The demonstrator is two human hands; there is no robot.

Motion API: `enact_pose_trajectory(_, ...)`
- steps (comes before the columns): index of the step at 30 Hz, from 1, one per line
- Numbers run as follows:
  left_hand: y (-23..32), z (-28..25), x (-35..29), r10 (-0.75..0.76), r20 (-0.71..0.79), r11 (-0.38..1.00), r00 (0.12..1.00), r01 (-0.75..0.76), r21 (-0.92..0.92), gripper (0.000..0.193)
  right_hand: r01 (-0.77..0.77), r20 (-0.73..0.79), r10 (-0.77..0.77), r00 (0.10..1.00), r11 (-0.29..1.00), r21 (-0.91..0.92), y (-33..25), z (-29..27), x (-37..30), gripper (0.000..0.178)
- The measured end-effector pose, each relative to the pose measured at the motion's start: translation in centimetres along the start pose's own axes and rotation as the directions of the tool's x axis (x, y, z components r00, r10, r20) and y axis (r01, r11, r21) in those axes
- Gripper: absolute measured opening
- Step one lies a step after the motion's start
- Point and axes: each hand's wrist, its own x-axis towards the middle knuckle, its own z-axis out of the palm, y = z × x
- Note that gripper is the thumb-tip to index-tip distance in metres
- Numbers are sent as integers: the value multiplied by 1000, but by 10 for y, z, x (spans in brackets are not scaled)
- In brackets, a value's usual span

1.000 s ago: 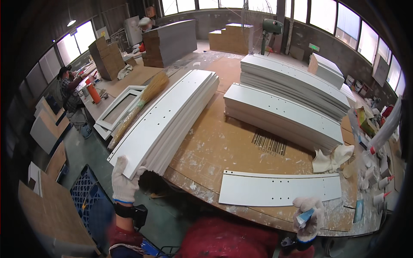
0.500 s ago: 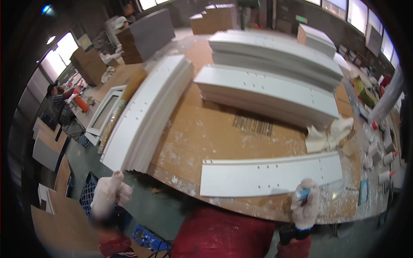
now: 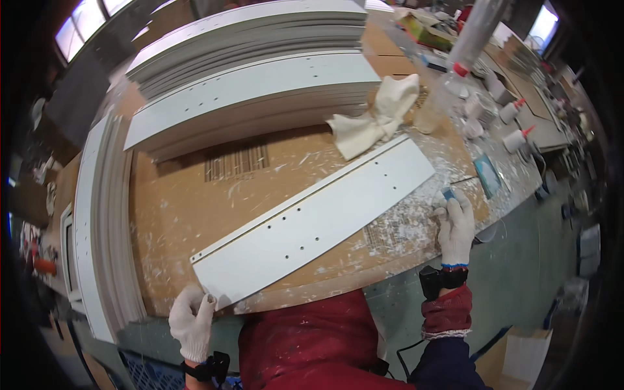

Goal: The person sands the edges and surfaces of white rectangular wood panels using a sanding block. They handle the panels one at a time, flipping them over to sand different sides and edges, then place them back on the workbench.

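Note:
A long white panel (image 3: 312, 224) with small drilled holes and a groove along its far edge lies slantwise on the brown board. My left hand (image 3: 192, 322), in a white knit glove, has its fingers closed at the panel's lower left corner. Also gloved, my right hand (image 3: 456, 227) is over the board beyond the panel's right end, apart from it. Between its fingertips is a small blue piece (image 3: 448, 194), mostly hidden, whose kind I cannot make out.
Stacks of white panels stand at the left (image 3: 97, 227) and back (image 3: 253, 84). A cream cloth (image 3: 377, 120) lies behind the panel. At the right are a clear plastic bottle (image 3: 442, 97), white bottles with red tips (image 3: 517, 140) and a blue packet (image 3: 486, 174).
My left hand has come from beside the left stack to the panel's corner. The panel has turned slantwise, its right end farther away. My view has swung right.

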Motion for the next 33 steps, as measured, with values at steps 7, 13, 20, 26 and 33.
enact_pose_trajectory(7, 70, 33, 45, 328, 374, 675, 868, -492, 550, 106, 57, -73, -69, 995, 988, -146, 2, -25, 22, 26)
enact_pose_trajectory(13, 61, 25, 55, 339, 452, 673, 825, -549, 496, 109, 165, -119, -254, 960, 856, -490, -2, -24, 38, 25)
enact_pose_trajectory(20, 34, -3, 33, 238, 458, 683, 856, -483, 548, 111, 119, -102, -392, 914, 501, -857, -17, -33, 43, 40)
enact_pose_trajectory(26, -1, -37, 7, 132, 450, 689, 883, -409, 599, 108, 93, 18, -302, 953, 237, -967, -13, -66, 53, 48)
enact_pose_trajectory(33, -49, -55, -46, -391, -204, 913, 897, 351, -207, 42, 281, 322, -320, 891, -170, -945, -31, -12, 16, 38)
